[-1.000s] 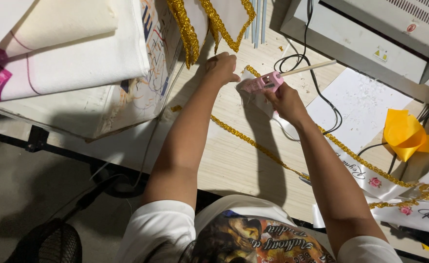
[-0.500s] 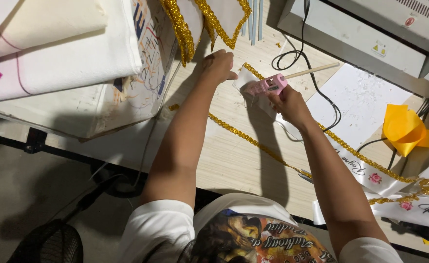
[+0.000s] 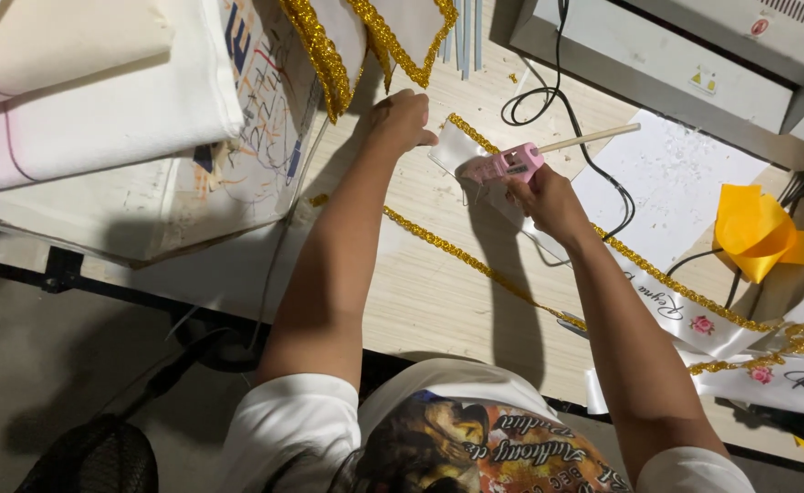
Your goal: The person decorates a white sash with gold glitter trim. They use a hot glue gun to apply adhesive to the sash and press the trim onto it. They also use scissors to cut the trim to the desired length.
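The right hand (image 3: 548, 196) is clenching its grip around a pink hot glue gun (image 3: 502, 166), just right of centre in the upper half of the frame, with the glue stick (image 3: 589, 139) jutting out toward the upper right and the nozzle pointing left onto the end of a white satin sash (image 3: 461, 151); the left hand (image 3: 402, 120) is pressing down on that same sash end, fingers curled, right beside the gold sequin trim (image 3: 475, 137) that is running along its edge. The sash is lying across the wooden bench (image 3: 438, 292) and trailing toward the lower right of the frame. The risk here looks plain: the left fingers are sitting very near the nozzle, so a slip could be burning them; too much glue could be seeping past the trim and staining the satin; the black cord (image 3: 593, 164) is looping close behind the gun and could be snagging on the wrist, jerking the line crooked; the loose trim (image 3: 475, 265) crossing the bench could be catching under the right forearm.
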